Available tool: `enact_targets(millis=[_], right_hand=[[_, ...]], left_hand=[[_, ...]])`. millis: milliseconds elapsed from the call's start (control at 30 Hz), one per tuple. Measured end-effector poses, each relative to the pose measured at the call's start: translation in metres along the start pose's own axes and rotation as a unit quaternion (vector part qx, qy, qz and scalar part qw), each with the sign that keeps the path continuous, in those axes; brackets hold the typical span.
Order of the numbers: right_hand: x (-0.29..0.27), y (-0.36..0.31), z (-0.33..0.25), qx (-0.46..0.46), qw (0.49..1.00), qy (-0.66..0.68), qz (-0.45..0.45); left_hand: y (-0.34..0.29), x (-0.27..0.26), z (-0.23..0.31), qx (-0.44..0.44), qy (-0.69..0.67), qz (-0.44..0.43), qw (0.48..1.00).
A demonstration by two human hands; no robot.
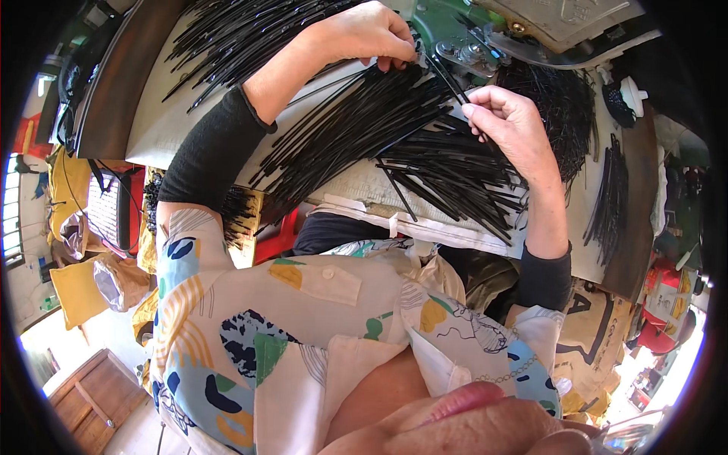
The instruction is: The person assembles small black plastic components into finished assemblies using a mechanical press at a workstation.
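My right hand (514, 130) pinches a thin black strip (447, 77), which slants up and left toward the metal parts of a green machine (447, 26). At the upper middle, my left hand (373, 36) is closed with its fingertips pressed together beside the machine; what they hold, if anything, is too small to name. A pile of similar thin black strips (356, 125) fans out below my left hand. Another loose heap of black strips (455, 171) lies below and left of my right hand. More strips (235, 42) lie at the far left, beyond my left forearm.
A tangled mass of fine black strands (557, 114) sits right of my right hand. One more bundle of black strips (607, 201) lies near the table's right edge. A pale machine plate (565, 11) overhangs at the far right. Yellow bags (80, 292) stand at the left.
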State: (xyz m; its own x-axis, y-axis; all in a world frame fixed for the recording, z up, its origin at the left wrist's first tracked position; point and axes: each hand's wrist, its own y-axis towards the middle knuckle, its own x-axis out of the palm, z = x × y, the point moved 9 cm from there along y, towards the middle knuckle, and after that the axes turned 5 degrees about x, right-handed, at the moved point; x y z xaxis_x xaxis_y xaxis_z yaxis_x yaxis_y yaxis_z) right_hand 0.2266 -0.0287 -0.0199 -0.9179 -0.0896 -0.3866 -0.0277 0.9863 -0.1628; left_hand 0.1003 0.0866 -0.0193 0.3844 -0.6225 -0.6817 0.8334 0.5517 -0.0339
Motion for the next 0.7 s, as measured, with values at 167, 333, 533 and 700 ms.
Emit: enact_targets(millis=[167, 333, 533, 700], right_hand=[[0.005, -0.001, -0.004, 0.024, 1.000, 0.009, 0.003], [0.009, -0.003, 0.004, 0.063, 0.996, 0.057, -0.023], [0.007, 0.000, 0.006, 0.055, 0.991, 0.123, -0.011], [0.004, 0.001, 0.009, 0.056, 0.988, 0.143, -0.004]], left_hand=[[0.012, 0.002, -0.009, 0.001, -0.156, 0.065, 0.986], [0.014, 0.002, 0.004, 0.034, -0.203, 0.086, 0.975], [0.017, 0.002, 0.015, 0.058, -0.243, 0.106, 0.962], [0.018, 0.013, 0.025, 0.056, -0.278, 0.072, 0.956]])
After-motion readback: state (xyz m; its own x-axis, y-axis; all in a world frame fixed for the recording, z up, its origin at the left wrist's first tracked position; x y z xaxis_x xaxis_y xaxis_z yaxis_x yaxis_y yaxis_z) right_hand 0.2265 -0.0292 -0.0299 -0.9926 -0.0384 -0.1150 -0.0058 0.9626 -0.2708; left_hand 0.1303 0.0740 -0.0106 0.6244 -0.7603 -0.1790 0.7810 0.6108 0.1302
